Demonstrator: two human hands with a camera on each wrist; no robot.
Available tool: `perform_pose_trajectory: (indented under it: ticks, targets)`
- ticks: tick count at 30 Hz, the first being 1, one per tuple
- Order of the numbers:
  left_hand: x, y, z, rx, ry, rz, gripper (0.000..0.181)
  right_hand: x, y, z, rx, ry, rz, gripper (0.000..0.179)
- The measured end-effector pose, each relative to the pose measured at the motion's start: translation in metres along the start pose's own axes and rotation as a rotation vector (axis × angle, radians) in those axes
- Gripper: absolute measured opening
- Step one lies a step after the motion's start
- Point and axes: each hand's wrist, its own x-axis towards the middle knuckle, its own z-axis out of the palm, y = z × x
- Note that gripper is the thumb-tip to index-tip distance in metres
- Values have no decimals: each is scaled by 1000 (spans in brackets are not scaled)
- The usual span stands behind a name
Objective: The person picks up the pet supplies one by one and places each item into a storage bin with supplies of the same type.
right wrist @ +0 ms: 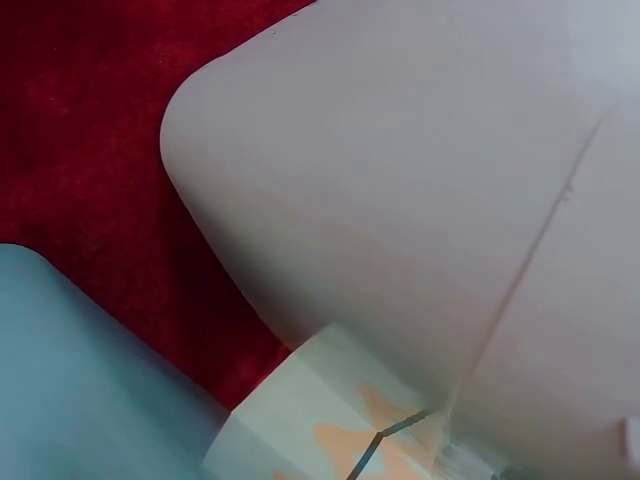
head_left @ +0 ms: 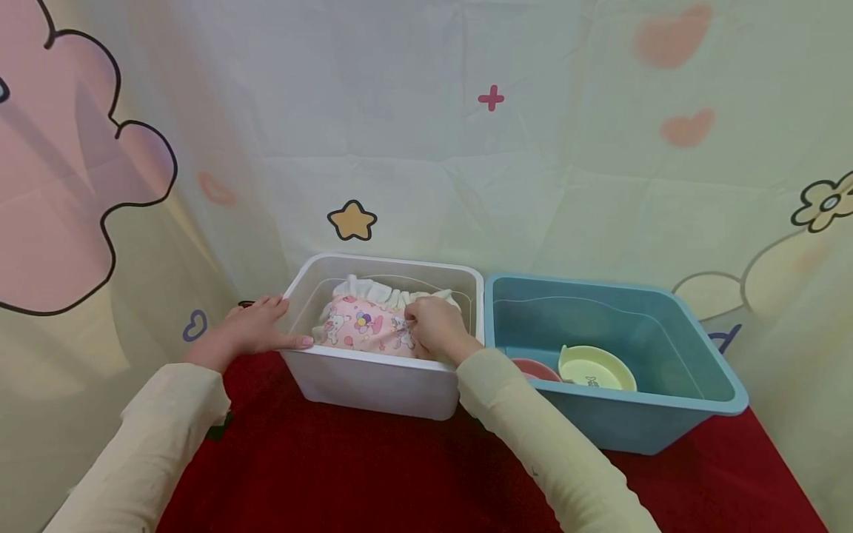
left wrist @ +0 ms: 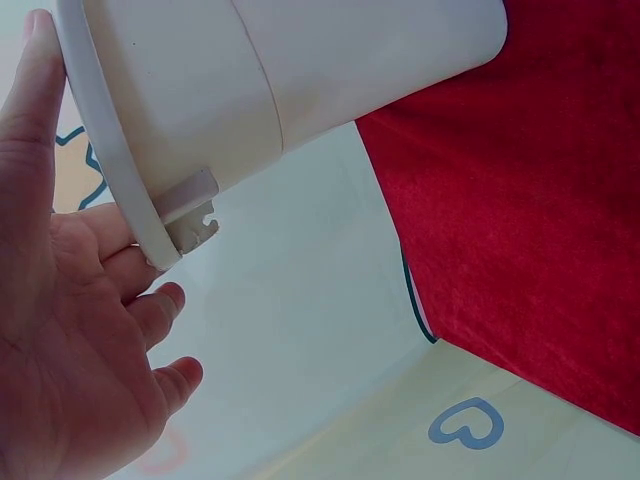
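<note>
Inside the white bin lies a soft pink cloth item with a cartoon print and a white ruffled edge. My right hand reaches over the front rim, its curled fingers pinching the item near its right end; the fingertips are partly hidden. At the bin's left front corner, my left hand rests on the rim with relaxed fingers, the thumb lying along the front edge. The right wrist view shows only the bin's outer wall, with my right hand out of sight.
Close on the right stands a blue bin holding a yellow-green dish and a red dish. Both bins stand on a red cloth, in front of a printed curtain.
</note>
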Motion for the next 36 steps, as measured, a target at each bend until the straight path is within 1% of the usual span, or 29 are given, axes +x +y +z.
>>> perform_pose_trajectory:
  ticks: [3,9,16,21,27,31,36]
  targets:
    - [0,-1,0,2,-1,1,101,-1,1,1,-13,-7,-4,20]
    - [1,-1,0,-17,-6,-8,101,-1,3,4,16,-7,10,19]
    - [1,-1,0,-24,-4,-10,101,0,4,6,14,-6,21,18]
    - [0,-1,0,-38,-9,-14,102,0,4,6,-1,-29,44,17]
    - [-1,1,-1,-42,-5,-13,101,0,4,6,-14,-68,90,18]
    - [-2,2,-1,-43,-4,-12,100,1,5,7,1,-86,120,18]
    - [-2,2,-1,-40,0,-10,100,1,5,7,19,-88,129,15]
